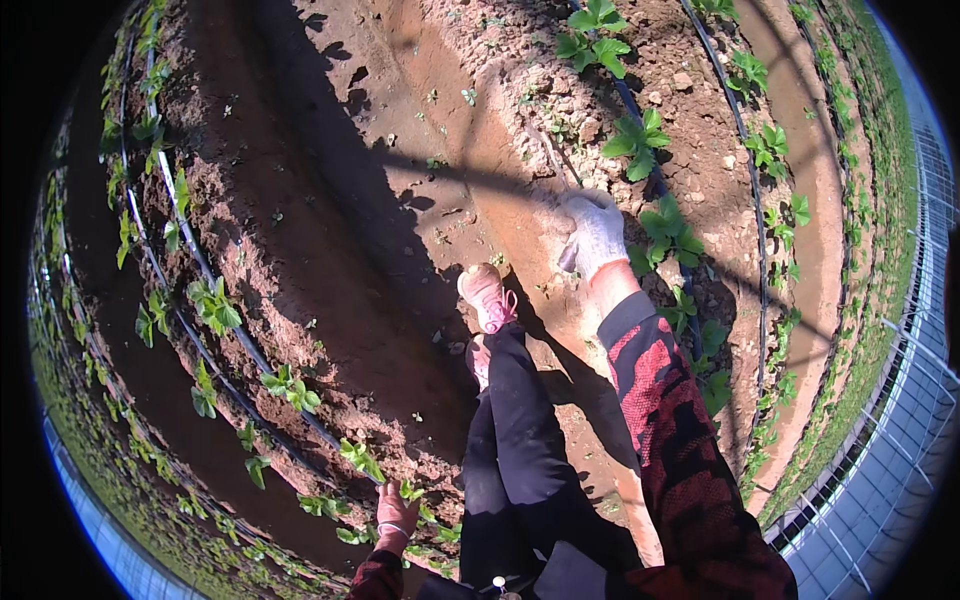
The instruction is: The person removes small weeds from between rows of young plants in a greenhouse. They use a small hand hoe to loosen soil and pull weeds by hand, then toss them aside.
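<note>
My right hand (597, 234), in a whitish knitted work glove with an orange cuff, is low over the sloping side of a soil bed. Its fingers are curled, and whether they hold anything is hidden. Just beyond them lies a thin, dry stem-like piece (553, 157). Leafy green plants (667, 231), which look like strawberry plants, grow close to its right. My left hand (397, 511), bare with a pale band at the wrist, is at the left bed, by a black drip hose (259, 358) and a young plant (361, 459). Its fingertips are too small to make out.
A trodden soil furrow (420, 247) runs between the beds, partly in shadow. My pink shoe (486, 296) and dark-trousered legs (525, 442) are in it. Another drip hose (739, 112) follows the right bed. A wire-grid structure (892, 420) borders the far right, beyond more planted rows.
</note>
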A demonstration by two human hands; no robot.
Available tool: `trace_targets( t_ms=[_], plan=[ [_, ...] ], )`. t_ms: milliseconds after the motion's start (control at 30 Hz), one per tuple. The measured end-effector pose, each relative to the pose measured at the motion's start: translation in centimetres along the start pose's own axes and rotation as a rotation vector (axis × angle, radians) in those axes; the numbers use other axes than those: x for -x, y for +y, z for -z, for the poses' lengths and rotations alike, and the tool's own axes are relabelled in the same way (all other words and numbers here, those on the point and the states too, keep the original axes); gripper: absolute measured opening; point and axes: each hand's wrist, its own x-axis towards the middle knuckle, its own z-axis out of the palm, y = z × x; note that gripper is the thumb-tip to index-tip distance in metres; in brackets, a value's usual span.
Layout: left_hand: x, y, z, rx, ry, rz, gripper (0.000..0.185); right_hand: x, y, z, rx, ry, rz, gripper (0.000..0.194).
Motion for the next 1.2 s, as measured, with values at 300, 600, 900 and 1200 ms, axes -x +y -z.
trace_targets(
  t_ms=[300, 600, 900, 1200],
  plan=[
    [4.9, 3.5, 3.8, 0.033, -0.134, 0.219, 0.061, 1.3, -2.0, -5.0, -0.225, 0.049, -0.114, 0.011],
    [2.2, 9.5, 8.0, 0.093, 0.013, 0.088, 0.054, 3.1, -13.2, -6.0, -0.126, -0.044, -0.133, 0.017],
    [-1.4, 13.5, 11.1, 0.095, -0.017, 0.053, 0.051, -3.9, -4.2, 4.4, 0.871, 0.001, 0.278, 0.037],
    [-1.2, 13.3, 11.2, 0.086, -0.043, 0.082, 0.05, 0.8, -11.7, 0.7, 0.749, -0.033, 0.454, 0.033]
  ],
)
